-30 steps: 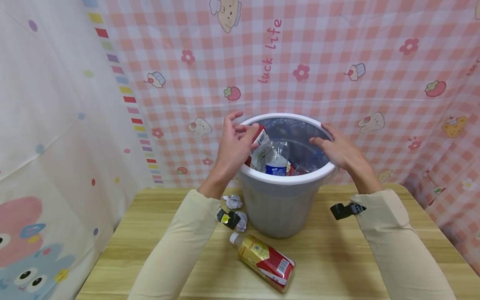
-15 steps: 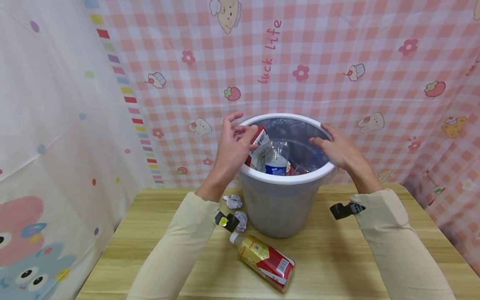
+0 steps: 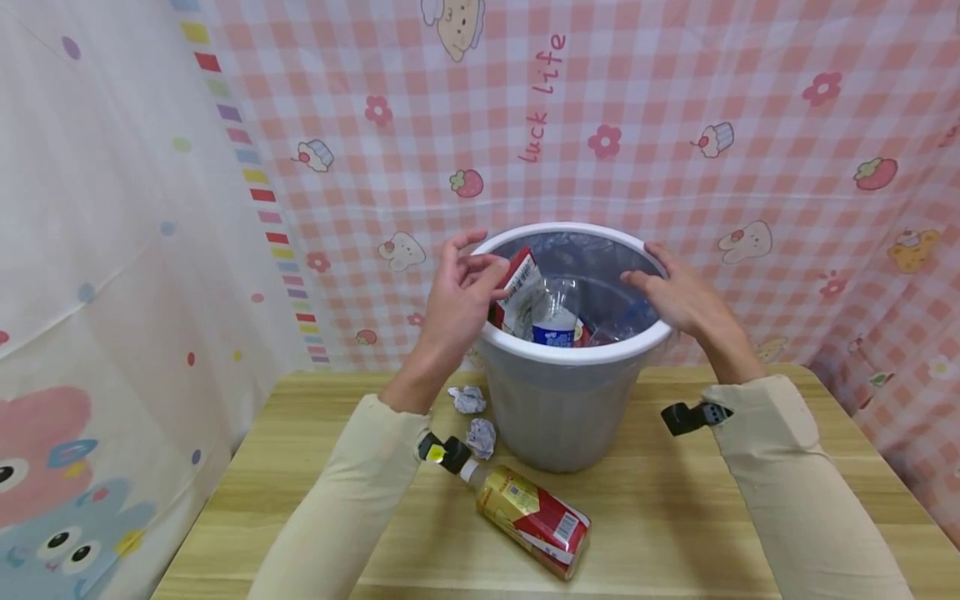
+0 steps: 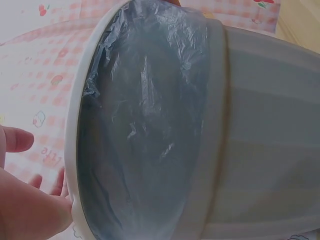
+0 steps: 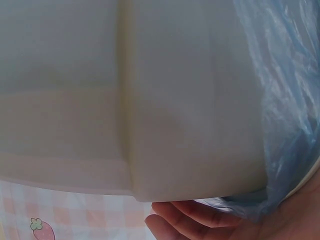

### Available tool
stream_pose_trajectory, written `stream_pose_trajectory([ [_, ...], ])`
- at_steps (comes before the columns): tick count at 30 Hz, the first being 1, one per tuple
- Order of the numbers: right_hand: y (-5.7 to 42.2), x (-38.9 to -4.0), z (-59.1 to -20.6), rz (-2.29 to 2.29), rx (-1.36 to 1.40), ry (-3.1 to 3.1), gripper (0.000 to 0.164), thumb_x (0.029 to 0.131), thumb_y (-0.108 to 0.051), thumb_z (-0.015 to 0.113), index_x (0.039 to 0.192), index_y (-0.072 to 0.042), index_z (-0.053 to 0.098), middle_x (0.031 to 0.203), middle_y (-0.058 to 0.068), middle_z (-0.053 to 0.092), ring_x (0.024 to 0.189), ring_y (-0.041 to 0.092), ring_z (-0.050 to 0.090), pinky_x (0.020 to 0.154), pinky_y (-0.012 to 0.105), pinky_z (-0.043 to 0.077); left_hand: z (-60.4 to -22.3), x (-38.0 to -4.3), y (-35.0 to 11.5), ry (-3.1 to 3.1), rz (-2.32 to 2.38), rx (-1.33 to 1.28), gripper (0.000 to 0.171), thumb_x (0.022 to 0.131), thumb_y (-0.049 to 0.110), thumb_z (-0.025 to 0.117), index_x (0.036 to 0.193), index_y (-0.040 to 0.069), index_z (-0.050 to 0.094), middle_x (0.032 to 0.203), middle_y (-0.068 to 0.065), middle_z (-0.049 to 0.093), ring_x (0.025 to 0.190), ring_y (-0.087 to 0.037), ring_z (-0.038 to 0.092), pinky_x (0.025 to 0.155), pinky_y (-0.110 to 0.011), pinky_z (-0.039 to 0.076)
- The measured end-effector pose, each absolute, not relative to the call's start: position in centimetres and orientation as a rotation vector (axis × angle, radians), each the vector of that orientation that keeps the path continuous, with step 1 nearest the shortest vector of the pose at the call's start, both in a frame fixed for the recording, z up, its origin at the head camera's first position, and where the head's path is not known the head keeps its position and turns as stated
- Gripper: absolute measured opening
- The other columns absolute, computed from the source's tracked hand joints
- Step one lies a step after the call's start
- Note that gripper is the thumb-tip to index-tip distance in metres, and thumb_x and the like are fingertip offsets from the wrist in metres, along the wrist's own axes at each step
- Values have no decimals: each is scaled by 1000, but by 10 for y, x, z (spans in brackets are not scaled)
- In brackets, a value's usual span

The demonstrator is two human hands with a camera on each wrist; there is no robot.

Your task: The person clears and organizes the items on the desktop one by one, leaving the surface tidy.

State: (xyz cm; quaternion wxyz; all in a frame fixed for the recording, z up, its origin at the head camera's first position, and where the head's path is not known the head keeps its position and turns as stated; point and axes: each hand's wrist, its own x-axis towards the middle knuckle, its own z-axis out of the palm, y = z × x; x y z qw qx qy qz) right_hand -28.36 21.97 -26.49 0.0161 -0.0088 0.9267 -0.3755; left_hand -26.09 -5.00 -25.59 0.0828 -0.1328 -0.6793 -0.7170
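Observation:
A grey trash bin (image 3: 558, 417) with a white rim and a thin plastic liner stands upright on the table. My right hand (image 3: 686, 300) grips its right rim, thumb on the inside and fingers outside; in the right wrist view those fingers (image 5: 195, 220) lie along the outer wall by the bluish liner (image 5: 295, 110). At the left rim my left hand (image 3: 463, 308) hovers with loosely bent fingers, holding nothing. Inside the bin are a red and white box (image 3: 521, 292) and a clear bottle with a blue label (image 3: 555, 321), with other waste partly hidden below.
A drink bottle with a gold and red label (image 3: 536, 521) lies on the wooden table (image 3: 645, 533) in front of the bin. Two crumpled paper balls (image 3: 481, 438) sit left of it. A pink checked curtain (image 3: 600, 100) hangs behind.
My left hand has shifted slightly left and down, its wrist camera now overlapping the bottle's cap. The right hand keeps its place on the rim. The head view has tilted a little.

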Motion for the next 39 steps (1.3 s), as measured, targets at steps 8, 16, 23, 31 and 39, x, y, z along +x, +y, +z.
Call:
stream_pose_trajectory([
  [8, 218, -284, -263, -1176, -26, 2882, 82, 99, -56, 41, 160, -18, 2, 157, 32, 22, 132, 51, 38, 107, 64, 33, -259, -254, -60, -1925, -2194, -431, 37, 98, 5, 57, 133, 7, 46, 111, -12, 57, 100, -18, 60, 92, -39, 54],
  [16, 220, -283, -263, -1170, -26, 2899, 83, 99, -59, 39, 160, -18, 1, 156, 33, 22, 129, 50, 41, 105, 62, 37, -263, -244, -71, -1838, -2225, -390, 31, 97, 3, 57, 128, 6, 50, 109, -12, 58, 97, -18, 61, 89, -38, 55],
  [23, 221, -284, -264, -1182, -24, 2891, 81, 99, -56, 40, 160, -19, 2, 155, 33, 23, 126, 49, 43, 104, 62, 37, -276, -238, -84, -1782, -2255, -370, 29, 97, 1, 54, 125, 5, 49, 110, -16, 57, 97, -19, 60, 86, -30, 56],
  [31, 220, -283, -265, -1177, -24, 2891, 81, 100, -56, 40, 160, -19, 1, 154, 33, 25, 123, 48, 46, 100, 60, 42, -298, -229, -96, -1771, -2260, -322, 27, 97, 3, 54, 123, 6, 49, 105, -8, 57, 98, -21, 59, 84, -29, 56],
  [39, 219, -283, -266, -1167, -23, 2894, 82, 99, -58, 39, 160, -18, 1, 155, 33, 22, 126, 49, 44, 102, 61, 40, -321, -225, -105, -1835, -2281, -254, 25, 98, 0, 51, 123, 3, 49, 106, -10, 57, 96, -22, 59, 84, -33, 56],
])
